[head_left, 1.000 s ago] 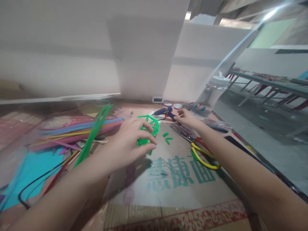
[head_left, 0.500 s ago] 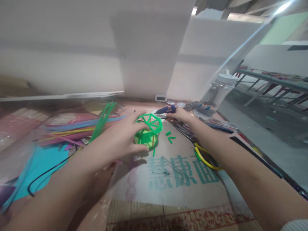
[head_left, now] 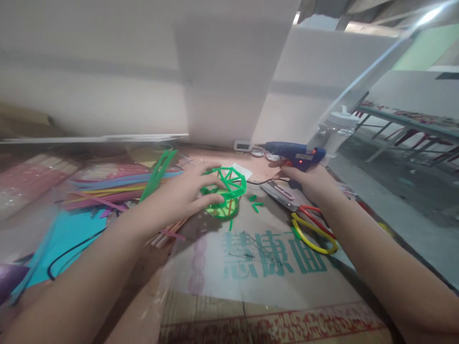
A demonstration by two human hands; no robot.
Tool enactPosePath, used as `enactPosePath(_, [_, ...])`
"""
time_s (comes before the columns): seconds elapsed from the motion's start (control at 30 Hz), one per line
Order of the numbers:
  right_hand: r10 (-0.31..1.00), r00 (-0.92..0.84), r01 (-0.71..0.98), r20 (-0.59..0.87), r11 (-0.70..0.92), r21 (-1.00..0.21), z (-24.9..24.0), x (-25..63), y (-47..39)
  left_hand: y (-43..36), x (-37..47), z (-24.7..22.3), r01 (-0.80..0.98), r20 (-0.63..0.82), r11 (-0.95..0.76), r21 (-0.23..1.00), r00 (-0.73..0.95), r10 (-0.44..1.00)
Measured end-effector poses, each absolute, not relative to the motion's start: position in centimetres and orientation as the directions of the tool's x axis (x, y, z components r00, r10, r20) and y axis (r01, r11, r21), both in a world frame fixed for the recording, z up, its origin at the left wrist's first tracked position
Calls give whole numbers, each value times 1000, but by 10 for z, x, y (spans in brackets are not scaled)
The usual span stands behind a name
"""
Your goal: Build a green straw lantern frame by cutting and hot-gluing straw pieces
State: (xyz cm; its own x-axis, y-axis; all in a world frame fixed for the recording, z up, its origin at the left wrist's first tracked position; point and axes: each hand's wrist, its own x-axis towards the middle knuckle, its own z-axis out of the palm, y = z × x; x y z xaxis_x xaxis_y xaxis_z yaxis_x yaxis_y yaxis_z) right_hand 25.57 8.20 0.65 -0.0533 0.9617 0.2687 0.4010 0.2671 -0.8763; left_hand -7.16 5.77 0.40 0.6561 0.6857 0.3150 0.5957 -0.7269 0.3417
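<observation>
My left hand (head_left: pixel 202 188) curls its fingers around the near-left side of a green wheel-like frame (head_left: pixel 235 193), whose spoked ring stands above a rounder yellow-green base. In my right hand (head_left: pixel 315 184) is a blue hot glue gun (head_left: pixel 285 150), its nozzle pointing left and a small orange-red light showing on its body. The gun is raised off the tabletop, right of the frame and apart from it. Short green pieces (head_left: pixel 257 205) lie between the frame and the scissors (head_left: pixel 315 234), which have yellow and red handles and sit below my right hand.
Bundles of coloured strips (head_left: pixel 107 187) and a bright blue sheet (head_left: pixel 77 234) lie on the left. A small white digital display (head_left: pixel 242 145) stands against the back panel. Behind my right hand is a clear bottle (head_left: pixel 337 129). Printed sheeting (head_left: pixel 272 286) covers the near surface.
My right hand has lifted the glue gun from the back of the table and brought it up and to the right. My left hand stays at the green frame.
</observation>
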Motion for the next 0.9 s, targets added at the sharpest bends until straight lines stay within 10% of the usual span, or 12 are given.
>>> enactPosePath(0.47, [818, -494, 421, 295, 522, -742, -3, 239, 30, 58, -60, -1, 625, 357, -695, 355, 597, 719])
enactPosePath(0.9, [856, -438, 526, 275, 492, -693, -15, 233, 36, 55, -56, 1, 636, 359, -676, 372, 572, 737])
